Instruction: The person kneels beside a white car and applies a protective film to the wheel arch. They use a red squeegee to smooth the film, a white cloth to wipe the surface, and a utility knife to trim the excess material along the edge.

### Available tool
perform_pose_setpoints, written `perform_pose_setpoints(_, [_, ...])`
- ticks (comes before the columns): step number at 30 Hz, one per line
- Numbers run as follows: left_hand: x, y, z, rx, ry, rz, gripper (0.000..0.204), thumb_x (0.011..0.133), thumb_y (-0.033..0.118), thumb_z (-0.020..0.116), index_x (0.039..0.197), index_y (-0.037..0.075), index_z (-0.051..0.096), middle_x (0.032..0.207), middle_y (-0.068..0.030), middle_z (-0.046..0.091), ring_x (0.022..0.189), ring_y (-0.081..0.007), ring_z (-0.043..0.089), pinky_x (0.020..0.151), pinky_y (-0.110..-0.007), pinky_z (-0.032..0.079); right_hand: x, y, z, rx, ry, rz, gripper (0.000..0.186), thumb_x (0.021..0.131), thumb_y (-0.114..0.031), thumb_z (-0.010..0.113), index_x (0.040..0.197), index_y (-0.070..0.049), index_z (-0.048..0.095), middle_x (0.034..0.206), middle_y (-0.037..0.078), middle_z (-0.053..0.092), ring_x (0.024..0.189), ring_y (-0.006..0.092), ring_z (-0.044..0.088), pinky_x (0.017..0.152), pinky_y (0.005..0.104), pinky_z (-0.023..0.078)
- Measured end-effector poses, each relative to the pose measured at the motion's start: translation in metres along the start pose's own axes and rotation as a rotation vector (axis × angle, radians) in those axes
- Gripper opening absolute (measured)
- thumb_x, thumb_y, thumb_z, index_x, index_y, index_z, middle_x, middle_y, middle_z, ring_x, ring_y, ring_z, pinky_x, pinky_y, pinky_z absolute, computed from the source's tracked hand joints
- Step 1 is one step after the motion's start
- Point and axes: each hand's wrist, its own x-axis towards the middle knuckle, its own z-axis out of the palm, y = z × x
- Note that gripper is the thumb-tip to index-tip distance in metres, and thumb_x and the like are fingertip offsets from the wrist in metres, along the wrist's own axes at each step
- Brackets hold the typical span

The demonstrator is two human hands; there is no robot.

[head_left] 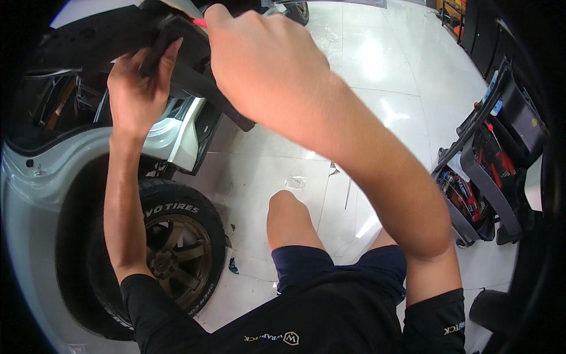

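Note:
Up at the top left, a black panel or trim piece (pixel 88 35) hangs over the open body of a white car (pixel 47 183). My left hand (pixel 138 88) pinches a dark strip at the panel's underside, thumb and fingers closed on it. My right hand (pixel 262 71) is closed around a tool with a red part (pixel 198 23), just right of my left hand and against the panel. The tool's tip and most of its body are hidden by my hand and the panel.
Below sit the car's wheel and tire (pixel 203 242). A tiled floor (pixel 383 71) spreads underneath me, with small scraps near the wheel. On the right stands a black wheeled tool cart (pixel 513 206) holding red-handled tools. Dark shelving (pixel 471 41) stands at the back right.

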Motion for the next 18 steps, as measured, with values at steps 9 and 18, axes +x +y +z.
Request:
perform_pose_setpoints(9, [-0.007,-0.011,0.0,-0.083,-0.09,-0.079,0.017,0.098,0.002,0.068,0.113,-0.006,0.074,0.104,-0.0096,0.077,0.094,-0.0098,0.068,0.087,-0.025,0.053,0.038,0.073,-0.019,0.183,-0.136,-0.321,0.029,0.099,-0.015,0.054,0.124,-0.004,0.065,0.097,0.018,0.074,0.089,0.0329,0.074,0.081,0.0422,0.059])
perform_pose_setpoints(18, [-0.012,0.0,0.007,-0.109,0.129,-0.022,0.016,0.096,0.012,0.074,0.1,-0.004,0.077,0.078,-0.0141,0.075,0.068,-0.0114,0.068,0.067,-0.027,0.053,0.015,0.046,0.025,0.094,0.03,-0.16,0.022,0.087,-0.005,0.063,0.106,0.001,0.053,0.081,0.023,0.07,0.078,0.0443,0.072,0.066,0.049,0.059])
